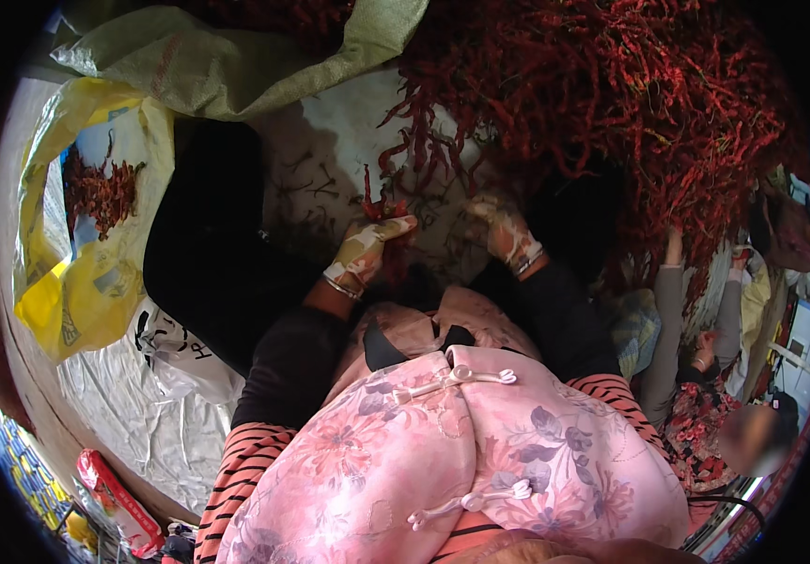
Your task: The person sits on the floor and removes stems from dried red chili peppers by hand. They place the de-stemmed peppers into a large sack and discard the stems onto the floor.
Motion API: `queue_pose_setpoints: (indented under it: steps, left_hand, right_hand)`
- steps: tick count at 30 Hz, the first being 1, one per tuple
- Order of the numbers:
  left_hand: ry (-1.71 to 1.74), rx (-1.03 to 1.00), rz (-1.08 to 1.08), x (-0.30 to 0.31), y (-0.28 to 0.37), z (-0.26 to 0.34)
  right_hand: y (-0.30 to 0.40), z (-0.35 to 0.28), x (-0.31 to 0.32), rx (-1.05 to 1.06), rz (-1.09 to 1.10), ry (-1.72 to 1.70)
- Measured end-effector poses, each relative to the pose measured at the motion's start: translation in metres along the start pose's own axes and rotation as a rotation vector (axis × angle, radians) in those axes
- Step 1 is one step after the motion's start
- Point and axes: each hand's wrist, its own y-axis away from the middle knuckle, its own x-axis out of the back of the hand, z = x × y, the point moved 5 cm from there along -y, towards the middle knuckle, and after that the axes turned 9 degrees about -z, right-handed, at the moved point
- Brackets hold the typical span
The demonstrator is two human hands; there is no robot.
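Observation:
My left hand (366, 247), in a patchy pale glove with a bracelet at the wrist, grips several dried red chili peppers (382, 209). One pepper points up above the fingers, and others hang below in shadow. To its right and apart from it, my right hand (507, 229) wears a similar stained glove. Its fingertips are blurred against the dark ground, so I cannot tell whether they pinch anything. Beyond both hands rises a large heap of dried red chilies (616, 99). Loose chili stems (317, 185) lie scattered on the pale floor between my knees.
A yellow-lined bag (98, 296) at my left holds broken chilies (105, 194). A woven sack (236, 67) drapes across the far left. White plastic sheeting (144, 430) covers ground beside a red packet (119, 504). At right, another person (701, 423) reaches into the heap.

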Motion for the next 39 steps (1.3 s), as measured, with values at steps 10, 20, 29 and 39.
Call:
queue_pose_setpoints:
  steps: [10, 20, 29, 39]
  left_hand:
    - [-0.086, 0.174, -0.097, -0.014, 0.0, -0.017]
    - [-0.061, 0.102, -0.102, -0.015, -0.001, -0.016]
    - [-0.068, -0.105, -0.093, -0.023, -0.001, -0.005]
    - [-0.139, 0.168, -0.098, -0.015, 0.014, -0.001]
  right_hand:
    - [0.037, -0.02, -0.063, -0.125, -0.32, 0.589]
    - [0.04, -0.026, -0.077, -0.168, -0.216, 0.243]
    - [0.036, 0.014, -0.051, 0.236, 0.057, 1.157]
    - [0.061, -0.018, -0.072, 0.232, -0.263, 1.536]
